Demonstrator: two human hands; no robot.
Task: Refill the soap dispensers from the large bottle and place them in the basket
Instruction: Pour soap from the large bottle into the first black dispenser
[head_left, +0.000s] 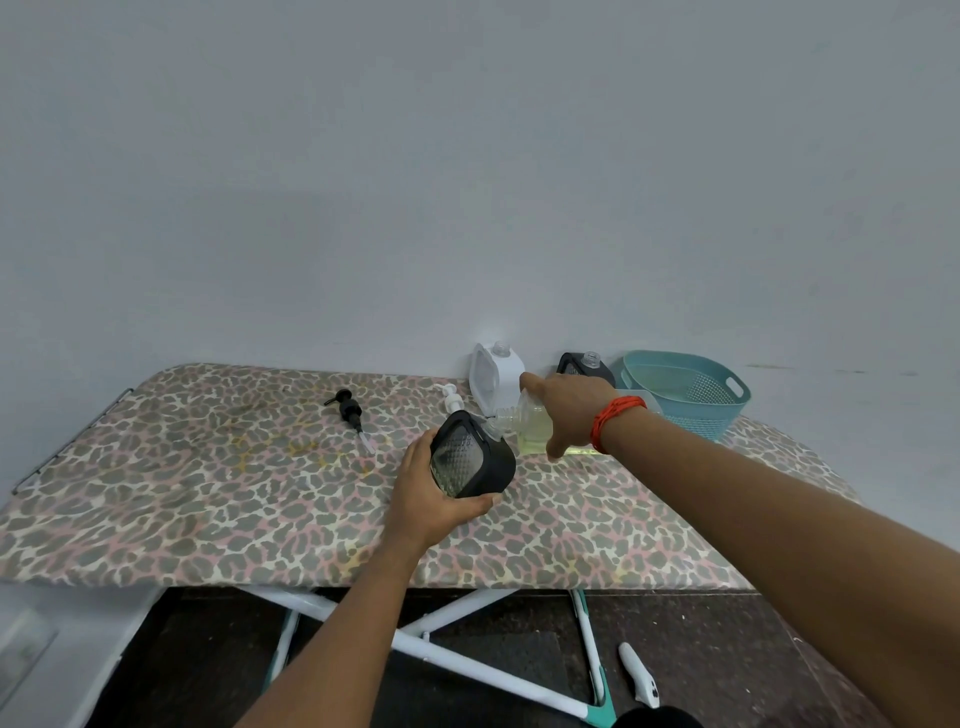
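My left hand grips a black soap dispenser with a clear patterned front, tilted, its open neck up and to the right. My right hand holds the large clear bottle of yellowish liquid on its side, its mouth touching the dispenser's neck. A white dispenser and a second black dispenser, both without pumps, stand at the back by the wall. The teal basket sits at the far right of the board.
A black pump head lies on the leopard-print ironing board, and a white pump head lies behind the held dispenser. The wall runs close behind. A white object lies on the dark floor below.
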